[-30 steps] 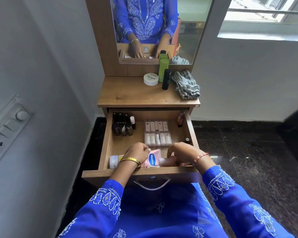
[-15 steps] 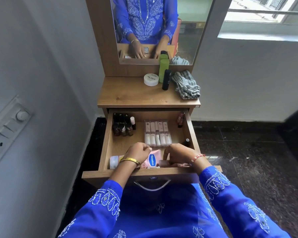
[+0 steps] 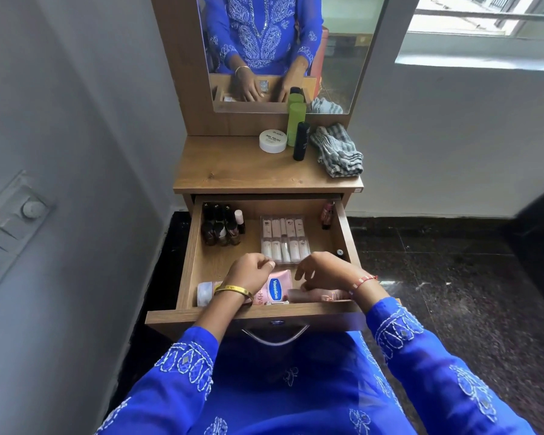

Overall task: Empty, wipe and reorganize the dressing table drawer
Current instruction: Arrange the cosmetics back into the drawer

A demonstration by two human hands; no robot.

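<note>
I saw the open wooden drawer (image 3: 186, 255) pulled out, with both hands low at its front end. My left hand (image 3: 252, 271) was loosely curled and held nothing, just above the pink Vaseline tube (image 3: 277, 288). My right hand (image 3: 325, 271) had bent fingers touching a pale pink packet (image 3: 319, 295) under it; I could not tell if it gripped. Beyond my hands sat dark little bottles (image 3: 222, 229) and a clear box of white tubes (image 3: 285, 238). I think I was tidying things back in. Next, the striped grey cloth (image 3: 336, 152) and green bottle (image 3: 296, 124) up top likely needed sorting.
</note>
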